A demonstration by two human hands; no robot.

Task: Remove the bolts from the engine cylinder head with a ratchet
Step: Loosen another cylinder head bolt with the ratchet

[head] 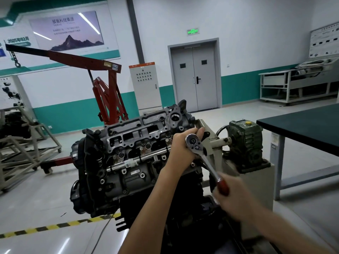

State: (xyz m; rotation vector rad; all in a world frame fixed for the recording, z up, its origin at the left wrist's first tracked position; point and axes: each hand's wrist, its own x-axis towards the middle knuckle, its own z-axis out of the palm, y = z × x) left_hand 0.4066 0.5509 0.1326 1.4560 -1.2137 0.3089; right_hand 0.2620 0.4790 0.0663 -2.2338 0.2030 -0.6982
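Left hand curls round head of ratchet, thumb up beside it, at right end of cylinder head. Right hand, motion-blurred, grips ratchet's red handle, lower right. Green gearbox near, right of engine.

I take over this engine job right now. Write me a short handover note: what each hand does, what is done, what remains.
Left hand holds the ratchet by its head, at the right end of the cylinder head.
Right hand, blurred, grips the red handle.
The bolt under the tool is hidden.
Done: cannot tell; no loose bolts in view.
Left: bolt heads show along the top.
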